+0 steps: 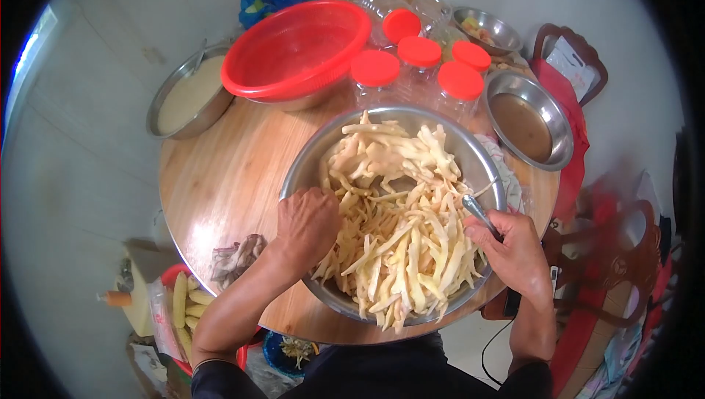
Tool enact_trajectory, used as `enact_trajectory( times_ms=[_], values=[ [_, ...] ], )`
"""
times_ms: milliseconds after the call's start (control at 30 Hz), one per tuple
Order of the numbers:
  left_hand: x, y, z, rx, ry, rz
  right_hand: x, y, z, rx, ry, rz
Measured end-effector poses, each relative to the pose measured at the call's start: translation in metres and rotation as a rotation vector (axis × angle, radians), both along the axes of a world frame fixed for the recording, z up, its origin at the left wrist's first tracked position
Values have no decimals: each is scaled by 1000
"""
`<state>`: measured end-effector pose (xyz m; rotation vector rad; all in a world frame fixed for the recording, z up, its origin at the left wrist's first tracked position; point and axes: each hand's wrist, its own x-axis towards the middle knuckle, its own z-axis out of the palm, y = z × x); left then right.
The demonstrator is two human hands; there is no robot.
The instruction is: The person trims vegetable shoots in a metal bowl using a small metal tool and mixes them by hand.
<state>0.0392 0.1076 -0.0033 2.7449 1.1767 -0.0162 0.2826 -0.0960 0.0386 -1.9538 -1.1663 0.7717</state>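
Note:
A wide steel bowl (297,171) on the round wooden table holds a heap of pale yellow chicken feet (411,252). At the bowl's left side, my left hand (308,226) is closed over the rim against the heap, its fingertips hidden, so what it grips cannot be made out. My right hand (510,248), at the bowl's right side, is closed around the dark handle of a metal tool (477,210). The tool's front end reaches over the feet near the right rim; its exact shape is unclear.
Behind the bowl are a red basin (297,46) and several red-lidded jars (420,52). A bowl of pale liquid (192,94) stands left, one of brown liquid (523,121) right. Greyish pieces (239,256) lie on the table (213,178) near my left forearm.

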Motion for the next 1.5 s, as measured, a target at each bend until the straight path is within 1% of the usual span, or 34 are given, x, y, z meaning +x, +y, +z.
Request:
enact_trajectory(
  times_ms=[33,167,267,333,367,433,467,533,567,600,633,667,700,733,767,800,833,933,1000,1033,1167,1233,1367,1433,1500],
  values=[
    [1,0,2,-64,11,32,1,-1,-1,0,-9,8],
    [-2,0,3,-27,-19,45,0,-3,-4,13,-14,-1],
    [-14,5,11,-64,-60,49,-1,-6,-1,36,-24,-7],
    [-23,7,15,-8,-141,24,0,-8,0,21,-43,39],
    [-27,7,21,-5,-141,26,-2,-8,3,24,-42,40],
    [-31,8,39,-208,-401,97,-9,-8,13,114,-127,32],
    [-32,6,50,-206,-401,99,-13,-8,16,116,-127,34],
    [-33,1,66,-564,-526,291,-18,-10,21,195,-226,55],
    [-42,5,52,-764,-746,200,-21,-12,28,198,-227,57],
    [-41,-5,54,-761,-749,200,-23,-13,35,160,-220,137],
    [-34,-18,58,-943,-915,238,-26,-14,41,121,-213,216],
    [-30,-29,59,-1128,-1080,273,-32,-14,44,122,-217,215],
    [-31,-34,52,-1262,-1102,269,-39,-14,47,138,-241,254],
    [-28,-39,49,-1331,-1085,237,-46,-13,50,153,-268,294],
    [-24,-46,48,-1377,-1128,240,-52,-12,49,154,-275,291],
    [-21,-54,46,-1427,-1170,243,-58,-12,47,196,-351,310],
    [-18,-60,43,-1432,-1172,235,-62,-11,44,237,-430,329],
    [-13,-73,37,-1501,-1213,248,-72,-9,40,203,-510,380],
    [-12,-79,33,-1400,-1201,183,-80,-8,42,179,-537,378],
    [-12,-82,34,-1379,-1202,205,-82,-8,42,156,-560,376],
    [-13,-89,32,-1300,-1168,178,-87,-11,41,129,-603,363],
    [-13,-92,35,-1197,-1132,170,-88,-12,37,120,-625,352],
    [-14,-98,35,-1173,-1159,140,-90,-13,37,134,-630,346],
    [-15,-99,31,-1128,-1157,121,-93,-14,37,63,-664,344],
    [-15,-99,28,-1090,-1116,129,-94,-16,34,72,-658,340]
  ],
)
